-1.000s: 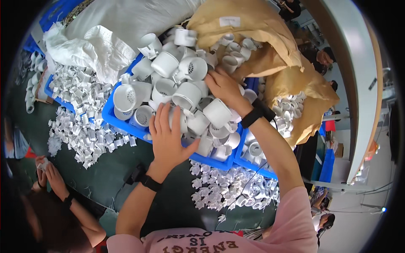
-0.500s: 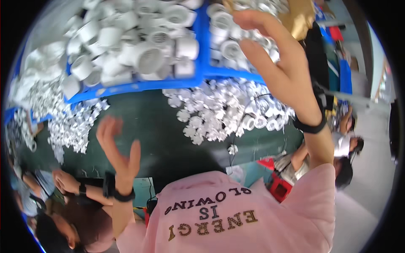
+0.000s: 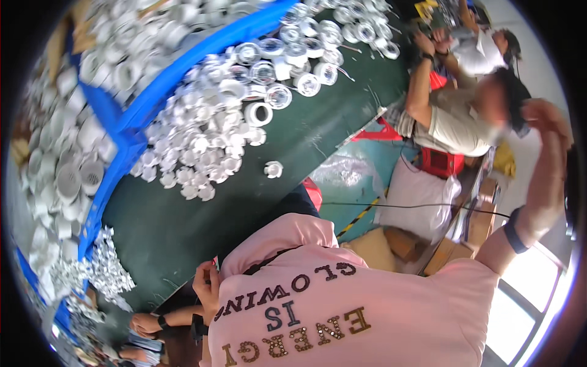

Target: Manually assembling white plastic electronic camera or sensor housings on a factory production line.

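Note:
My left hand is low beside the pink shirt, close to the table's front edge. Its fingers are curled, and a small red and white bit shows by the fingertips; whether it is held I cannot make out. Far out on the right my right hand is raised away from the table, blurred, with its fingers bent. Neither hand touches the parts on the table. White scalloped plastic pieces lie heaped there, beside clear-topped round parts. One loose scalloped piece sits apart from the heap.
Blue bins filled with white plastic cups line the far side of the dark green table. Small shiny pieces are piled at left. Co-workers sit on both sides. A white sack and cardboard boxes stand at right.
The view has swung to the right. My left hand has drawn back from over the table to the shirt and curled. My right hand has left the bins and moved far right.

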The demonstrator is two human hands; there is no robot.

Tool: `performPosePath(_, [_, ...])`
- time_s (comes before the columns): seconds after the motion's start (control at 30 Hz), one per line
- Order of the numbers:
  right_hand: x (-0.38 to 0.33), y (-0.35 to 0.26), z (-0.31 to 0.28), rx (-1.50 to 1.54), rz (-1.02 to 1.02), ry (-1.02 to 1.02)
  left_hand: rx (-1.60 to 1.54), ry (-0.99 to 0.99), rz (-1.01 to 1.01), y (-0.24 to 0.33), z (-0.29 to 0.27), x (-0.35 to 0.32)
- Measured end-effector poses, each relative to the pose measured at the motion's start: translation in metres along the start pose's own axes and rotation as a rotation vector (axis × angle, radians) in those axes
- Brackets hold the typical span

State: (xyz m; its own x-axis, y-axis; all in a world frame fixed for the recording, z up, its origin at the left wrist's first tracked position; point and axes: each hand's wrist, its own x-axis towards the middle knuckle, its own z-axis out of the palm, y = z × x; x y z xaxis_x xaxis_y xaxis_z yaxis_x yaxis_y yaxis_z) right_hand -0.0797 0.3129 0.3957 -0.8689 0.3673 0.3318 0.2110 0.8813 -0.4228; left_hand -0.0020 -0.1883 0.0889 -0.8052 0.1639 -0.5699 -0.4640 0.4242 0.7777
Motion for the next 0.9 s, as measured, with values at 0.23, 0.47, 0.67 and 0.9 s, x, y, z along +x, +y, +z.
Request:
performPosePath(0.23, [-0.211, 0.199, 0.146, -0.119, 0.299, -1.074, 0.365, -0.244, -0.057, -0.062, -0.036, -0.006])
performPosePath(0.47, [-0.422, 0.303, 0.198, -0.426, 0.831, -1.781, 1.361, 0.594, 0.327, -0.157, -0.228, 0.036])
performPosePath(0.67, [-0.589, 0.259, 0.387, 0.56, 1.96, -1.101, 1.394, 0.647, 0.536, -0.139, -0.209, 0.043])
performPosePath(0.9, [-0.733, 0.245, 0.465, -0.189, 1.718, -0.423, 1.57, 0.486, 0.151, -0.17, -0.244, 0.03])
